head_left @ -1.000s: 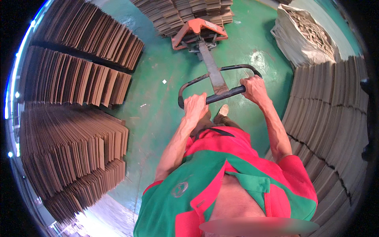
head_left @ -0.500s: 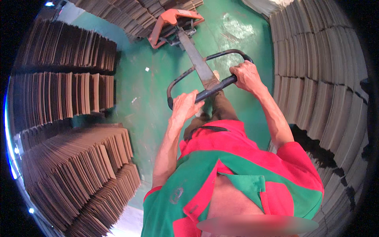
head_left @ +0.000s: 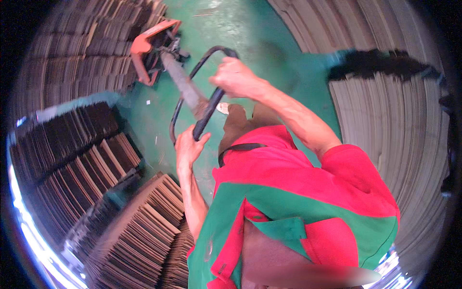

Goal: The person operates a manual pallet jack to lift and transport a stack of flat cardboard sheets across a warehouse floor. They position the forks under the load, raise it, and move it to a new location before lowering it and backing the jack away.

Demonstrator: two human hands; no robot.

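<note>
Green floor (head_left: 308,79); left fingers (head_left: 186,139), right fingers (head_left: 223,75) curled round black handle (head_left: 210,112).

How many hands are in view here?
2: the left hand at the lower end of the handle as pictured, and the right hand at its upper end. No other hands show.

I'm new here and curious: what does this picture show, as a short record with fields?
Left hand: closed on the lower end of the black crossbar
Right hand: closed on its upper end
Equipment: orange pallet truck, upper left
Stacks: brown sheets lower left, greyish sheets right
Floor: green floor
Clothing: red and green shirt
</note>
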